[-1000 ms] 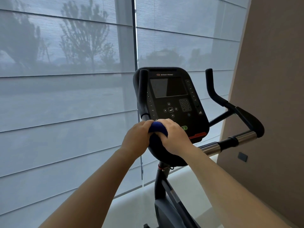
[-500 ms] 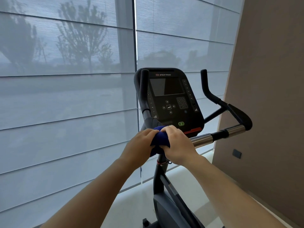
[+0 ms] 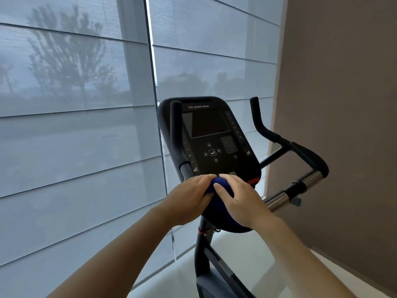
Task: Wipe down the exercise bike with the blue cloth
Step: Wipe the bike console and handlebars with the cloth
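Note:
A black exercise bike stands before me, its console (image 3: 211,138) with a dark screen and keypad facing me. The blue cloth (image 3: 220,187) is bunched at the console's lower edge, mostly covered by both hands. My left hand (image 3: 189,201) grips the cloth from the left, and my right hand (image 3: 242,201) presses on it from the right. The left handlebar (image 3: 176,134) rises upright beside the console. The right handlebar (image 3: 300,155) curves out to a chrome grip (image 3: 277,201).
Shaded windows (image 3: 75,125) fill the left and centre, close behind the bike. A brown wall (image 3: 343,125) stands on the right, near the right handlebar. The bike's frame post (image 3: 202,254) drops to a pale floor (image 3: 247,265).
Both hands stay on the cloth at the console's lower edge; they dropped below it, then rose again. The view has shifted slightly, with the bike further right in frame.

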